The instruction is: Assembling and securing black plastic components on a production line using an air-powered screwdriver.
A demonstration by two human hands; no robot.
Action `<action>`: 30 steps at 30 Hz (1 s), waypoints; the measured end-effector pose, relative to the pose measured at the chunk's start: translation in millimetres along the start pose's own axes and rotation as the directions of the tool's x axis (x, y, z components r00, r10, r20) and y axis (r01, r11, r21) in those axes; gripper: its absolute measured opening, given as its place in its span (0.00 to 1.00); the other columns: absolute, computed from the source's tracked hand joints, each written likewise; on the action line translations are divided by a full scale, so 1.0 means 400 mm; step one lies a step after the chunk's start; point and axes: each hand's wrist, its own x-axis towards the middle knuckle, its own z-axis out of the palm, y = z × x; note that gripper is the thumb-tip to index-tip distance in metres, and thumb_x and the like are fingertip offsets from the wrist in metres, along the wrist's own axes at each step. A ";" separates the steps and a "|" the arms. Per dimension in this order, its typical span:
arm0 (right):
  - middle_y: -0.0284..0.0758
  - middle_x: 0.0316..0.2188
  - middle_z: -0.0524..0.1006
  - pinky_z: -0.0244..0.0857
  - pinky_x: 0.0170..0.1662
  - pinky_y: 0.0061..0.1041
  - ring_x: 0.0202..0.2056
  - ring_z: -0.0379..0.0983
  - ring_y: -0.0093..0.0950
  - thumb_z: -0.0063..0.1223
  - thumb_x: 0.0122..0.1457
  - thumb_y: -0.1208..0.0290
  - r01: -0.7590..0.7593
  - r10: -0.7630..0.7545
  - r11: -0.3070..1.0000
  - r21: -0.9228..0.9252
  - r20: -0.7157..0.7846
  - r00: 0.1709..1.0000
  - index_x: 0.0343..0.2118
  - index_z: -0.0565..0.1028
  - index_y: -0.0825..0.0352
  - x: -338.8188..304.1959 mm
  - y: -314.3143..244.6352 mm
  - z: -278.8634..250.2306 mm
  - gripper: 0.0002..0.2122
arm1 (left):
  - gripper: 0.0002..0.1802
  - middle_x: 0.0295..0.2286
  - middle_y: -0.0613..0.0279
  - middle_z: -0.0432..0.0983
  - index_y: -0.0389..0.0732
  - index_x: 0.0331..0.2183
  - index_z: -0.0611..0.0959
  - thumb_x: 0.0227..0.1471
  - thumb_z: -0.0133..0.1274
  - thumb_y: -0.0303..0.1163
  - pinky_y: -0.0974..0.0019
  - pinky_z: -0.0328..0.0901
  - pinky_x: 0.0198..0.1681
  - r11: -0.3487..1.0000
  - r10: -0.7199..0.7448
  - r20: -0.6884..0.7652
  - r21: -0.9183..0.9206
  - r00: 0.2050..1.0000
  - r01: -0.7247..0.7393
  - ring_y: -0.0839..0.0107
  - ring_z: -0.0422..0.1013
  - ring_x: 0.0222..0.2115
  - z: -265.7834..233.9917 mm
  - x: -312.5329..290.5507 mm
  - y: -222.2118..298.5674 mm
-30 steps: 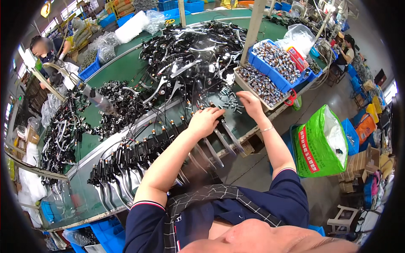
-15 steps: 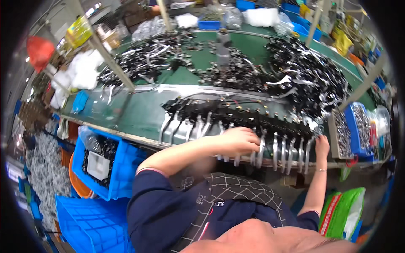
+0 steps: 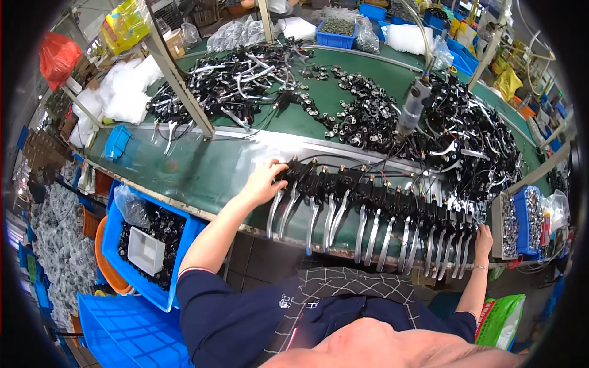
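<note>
A long row of black brake levers with silver blades (image 3: 374,211) lies along the front edge of the green bench (image 3: 202,168). My left hand (image 3: 264,182) rests with fingers spread against the left end of that row, touching the first black lever body. My right hand (image 3: 483,240) presses on the right end of the row, near the bench's front edge. Neither hand lifts anything. Heaps of loose black and silver lever parts (image 3: 245,80) cover the back of the bench.
A hanging powered screwdriver (image 3: 411,109) dangles above the middle of the bench. Small blue bins of metal screws (image 3: 527,221) stand at the right. A blue crate with black parts and a white box (image 3: 147,245) sits below left. A metal post (image 3: 175,76) rises at left.
The view has swung left. My left hand slid from the middle of the lever row to its left end. My right hand stays at the right end.
</note>
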 end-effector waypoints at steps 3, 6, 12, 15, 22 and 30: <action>0.40 0.32 0.71 0.65 0.35 0.36 0.34 0.70 0.43 0.49 0.54 0.78 -0.018 0.018 1.000 -0.007 0.032 0.999 0.36 0.72 0.66 -0.001 0.006 0.000 0.07 | 0.24 0.42 0.55 0.68 0.44 0.46 0.74 0.46 0.59 0.39 0.58 0.62 0.47 1.000 0.014 0.090 -0.011 0.996 -0.013 0.53 0.66 0.44 -0.023 0.008 0.005; 0.40 0.33 0.72 0.65 0.36 0.36 0.35 0.70 0.42 0.48 0.55 0.77 -0.050 0.050 0.999 0.011 0.054 0.997 0.36 0.72 0.66 -0.001 0.018 -0.001 0.06 | 0.21 0.37 0.54 0.72 0.43 0.42 0.77 0.48 0.57 0.43 0.59 0.63 0.46 0.992 0.127 0.097 -0.035 0.987 -0.124 0.56 0.69 0.41 -0.063 0.102 -0.017; 0.40 0.43 0.73 0.66 0.44 0.33 0.44 0.71 0.39 0.48 0.55 0.74 -0.186 0.187 0.977 -0.102 -0.002 0.982 0.41 0.73 0.64 -0.010 0.079 0.036 0.10 | 0.15 0.34 0.55 0.73 0.41 0.35 0.79 0.45 0.57 0.39 0.58 0.67 0.38 0.960 0.176 -0.016 0.225 0.984 -0.168 0.57 0.72 0.36 0.138 0.465 0.064; 0.39 0.39 0.74 0.66 0.42 0.37 0.40 0.71 0.41 0.48 0.53 0.73 -0.243 0.256 0.964 -0.109 0.124 0.959 0.38 0.73 0.63 0.053 -0.005 -0.005 0.09 | 0.11 0.35 0.54 0.74 0.38 0.30 0.80 0.49 0.49 0.34 0.55 0.69 0.39 0.909 0.100 0.162 0.386 0.982 -0.157 0.56 0.73 0.38 0.187 0.513 0.109; 0.36 0.28 0.75 0.68 0.35 0.34 0.32 0.73 0.38 0.53 0.48 0.75 -0.132 0.131 0.990 0.044 0.014 0.991 0.27 0.77 0.61 0.054 0.015 -0.021 0.04 | 0.08 0.30 0.50 0.75 0.38 0.24 0.78 0.48 0.43 0.26 0.59 0.70 0.32 0.762 0.200 0.147 0.598 0.969 -0.248 0.56 0.75 0.29 0.240 0.563 0.056; 0.38 0.30 0.75 0.67 0.37 0.36 0.34 0.73 0.39 0.54 0.49 0.69 -0.207 0.207 0.978 -0.014 0.103 0.973 0.29 0.78 0.62 0.059 0.039 -0.018 0.05 | 0.18 0.25 0.72 0.76 0.39 0.37 0.83 0.47 0.57 0.42 0.74 0.61 0.25 0.712 -0.179 0.289 -0.621 0.940 0.327 0.80 0.65 0.21 0.140 0.503 0.062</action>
